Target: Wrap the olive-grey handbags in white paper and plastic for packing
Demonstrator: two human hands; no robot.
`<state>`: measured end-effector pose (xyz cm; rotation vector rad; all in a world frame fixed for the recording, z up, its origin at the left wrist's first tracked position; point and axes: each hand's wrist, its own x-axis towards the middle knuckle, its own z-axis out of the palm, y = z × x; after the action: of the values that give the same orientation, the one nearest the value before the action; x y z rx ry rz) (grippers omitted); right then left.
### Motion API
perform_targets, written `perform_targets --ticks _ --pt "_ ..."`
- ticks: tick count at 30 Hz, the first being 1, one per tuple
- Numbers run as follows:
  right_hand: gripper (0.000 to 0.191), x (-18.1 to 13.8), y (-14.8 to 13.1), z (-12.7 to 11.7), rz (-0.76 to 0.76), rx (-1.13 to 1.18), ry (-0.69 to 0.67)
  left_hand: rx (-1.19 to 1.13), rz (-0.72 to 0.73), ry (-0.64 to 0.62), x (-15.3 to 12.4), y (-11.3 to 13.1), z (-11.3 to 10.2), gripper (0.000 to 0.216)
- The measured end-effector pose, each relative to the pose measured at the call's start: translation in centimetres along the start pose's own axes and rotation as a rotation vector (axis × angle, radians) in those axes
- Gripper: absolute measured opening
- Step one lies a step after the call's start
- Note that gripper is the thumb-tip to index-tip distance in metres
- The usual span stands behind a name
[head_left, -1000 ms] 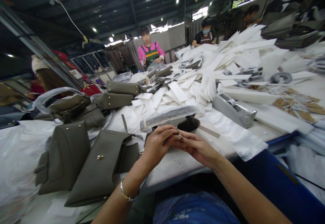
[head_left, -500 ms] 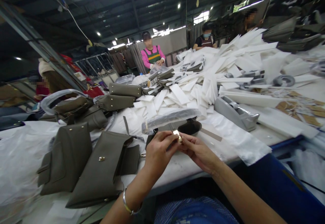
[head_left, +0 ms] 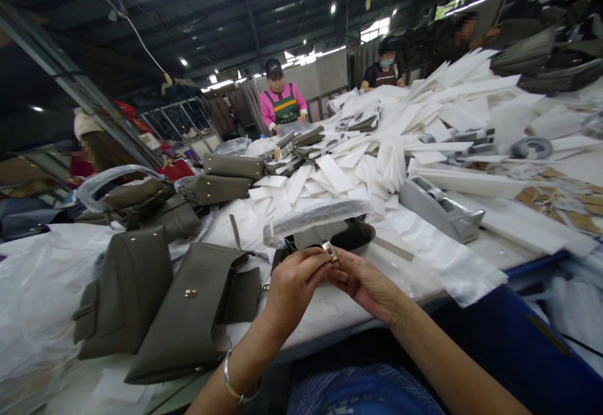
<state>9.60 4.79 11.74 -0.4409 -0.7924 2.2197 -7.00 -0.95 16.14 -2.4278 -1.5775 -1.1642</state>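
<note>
My left hand (head_left: 296, 280) and my right hand (head_left: 362, 280) meet over the table's front edge. Their fingertips pinch a small shiny metal bag clasp (head_left: 330, 251) from both sides. Right behind them sits a dark olive handbag (head_left: 355, 234), its handle (head_left: 320, 219) wrapped in clear plastic and arching above my fingers. My hands hide the front of this bag, and I cannot tell how the clasp joins it. To the left lie another olive handbag (head_left: 188, 321) with a gold turn-lock and one more beside it (head_left: 134, 296).
A grey tape dispenser (head_left: 438, 211) stands right of my hands. White foam sheets (head_left: 334, 173) are heaped across the table. More olive bags (head_left: 221, 186) lie back left, with plastic film (head_left: 32, 296) at far left. A co-worker in pink (head_left: 282, 101) works across the table.
The clasp has tilted between my fingers and now shows a rectangular frame. My right fingers have curled under slightly. The co-worker in pink has lowered their head and shifted their hands.
</note>
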Motion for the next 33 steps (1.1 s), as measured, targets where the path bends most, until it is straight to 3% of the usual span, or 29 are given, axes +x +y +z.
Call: perform_targets --ticks 4,8,18,28,33 --pt "0.03 0.06 0.15 -0.05 0.01 0.028 0.072 0.143 0.176 0.046 -0.26 -0.19 -0.02 0.021" --pt "0.029 -0.06 0.27 -0.11 0.007 0.031 0.066 0.218 0.321 0.009 -0.39 -0.44 -0.24 0.028" --pt "0.029 -0.03 0.19 0.24 0.003 0.022 0.073 0.296 0.396 0.005 0.11 -0.42 -0.52 0.018" --pt "0.035 0.17 0.81 0.52 0.007 0.061 0.102 0.312 0.296 0.036 -0.04 0.21 -0.34 0.012" --pt "0.031 0.16 0.76 0.82 -0.003 0.038 0.07 0.198 0.131 0.019 -0.07 -0.16 -0.13 0.012"
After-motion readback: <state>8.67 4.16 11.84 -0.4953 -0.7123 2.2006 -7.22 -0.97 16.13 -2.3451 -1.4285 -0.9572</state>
